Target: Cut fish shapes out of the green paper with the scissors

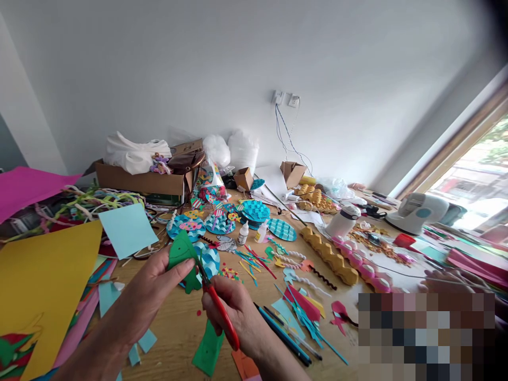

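My left hand [164, 270] pinches a green paper fish [181, 253] with a drawn eye and mouth, held up above the table. In my right hand [228, 301] is a pair of scissors [223, 312] with red handles. Their dark blades lie at the right edge of the green paper, and I cannot tell whether they touch it. Below my right hand lies another green paper piece [208, 346]. Behind the fish, blue wavy paper discs [208, 257] rest on the table, partly hidden by my hands.
White glue bottles [243, 233] stand mid-table. Pencils [283, 336] and thin blue strips lie to the right, near egg-carton strips [329, 255]. Large yellow paper [47, 286] covers the left. Boxes [138, 182] line the wall. Another person's hand [448, 281] is at far right.
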Motion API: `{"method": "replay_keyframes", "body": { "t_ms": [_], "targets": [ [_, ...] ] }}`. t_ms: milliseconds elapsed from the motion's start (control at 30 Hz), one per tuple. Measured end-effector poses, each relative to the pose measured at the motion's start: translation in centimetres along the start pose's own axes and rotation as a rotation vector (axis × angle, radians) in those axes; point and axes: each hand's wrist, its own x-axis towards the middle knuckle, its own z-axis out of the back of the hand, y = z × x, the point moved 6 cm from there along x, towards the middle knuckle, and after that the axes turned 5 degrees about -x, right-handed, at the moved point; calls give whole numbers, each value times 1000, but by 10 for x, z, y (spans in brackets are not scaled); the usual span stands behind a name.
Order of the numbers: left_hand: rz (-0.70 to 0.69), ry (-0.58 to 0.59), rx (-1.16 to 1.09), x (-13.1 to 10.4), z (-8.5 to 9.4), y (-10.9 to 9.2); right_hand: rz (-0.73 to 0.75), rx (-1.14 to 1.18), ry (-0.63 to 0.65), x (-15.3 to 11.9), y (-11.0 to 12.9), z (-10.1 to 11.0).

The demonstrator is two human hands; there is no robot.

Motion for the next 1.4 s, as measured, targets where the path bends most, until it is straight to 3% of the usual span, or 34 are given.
{"method": "replay_keyframes", "body": {
  "t_ms": [733, 1033, 1400],
  "targets": [
    [31, 62, 24, 2, 2, -2, 12, -139, -54, -3, 4, 5],
    [22, 69, -53, 1, 5, -6, 7, -140, -38, -1, -1, 4],
    [-5, 152, 41, 0, 8, -7, 7, -139, 7, -1, 2, 3]
  ]
}}
